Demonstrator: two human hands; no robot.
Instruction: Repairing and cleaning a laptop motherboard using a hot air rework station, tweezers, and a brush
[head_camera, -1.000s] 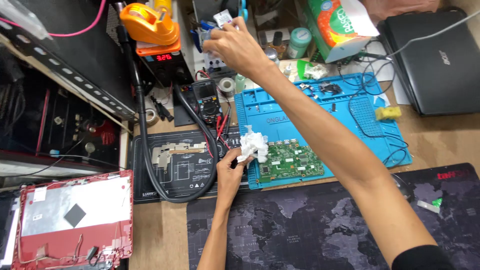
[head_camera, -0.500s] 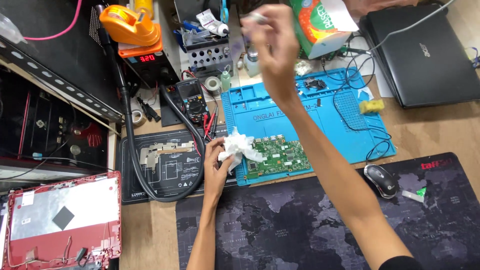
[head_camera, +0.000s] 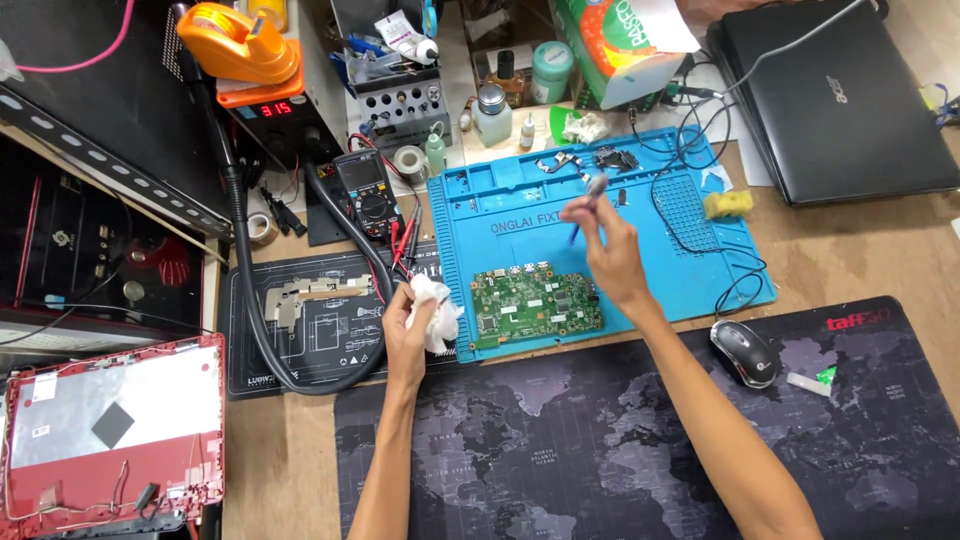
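Observation:
A green circuit board (head_camera: 535, 304) lies on the blue work mat (head_camera: 500, 210) near its front edge. My right hand (head_camera: 607, 248) hovers just above and behind the board, fingers closed on a small brush (head_camera: 587, 203) with a blue handle and bristles pointing up. My left hand (head_camera: 405, 325) rests at the mat's left edge, gripping a crumpled white tissue (head_camera: 437, 312) beside the board.
A multimeter (head_camera: 364, 192) with red leads, a black hose (head_camera: 250, 290), small bottles (head_camera: 492, 112) and a tool rack (head_camera: 402, 100) crowd the back. A closed black laptop (head_camera: 835, 100) lies right, a mouse (head_camera: 744, 352) on the dark map-print mat (head_camera: 600, 450), a red laptop shell (head_camera: 110, 430) at the left.
My right hand came back from the tool rack at the rear down to just above the circuit board, now holding a brush. The left hand kept the tissue beside the board.

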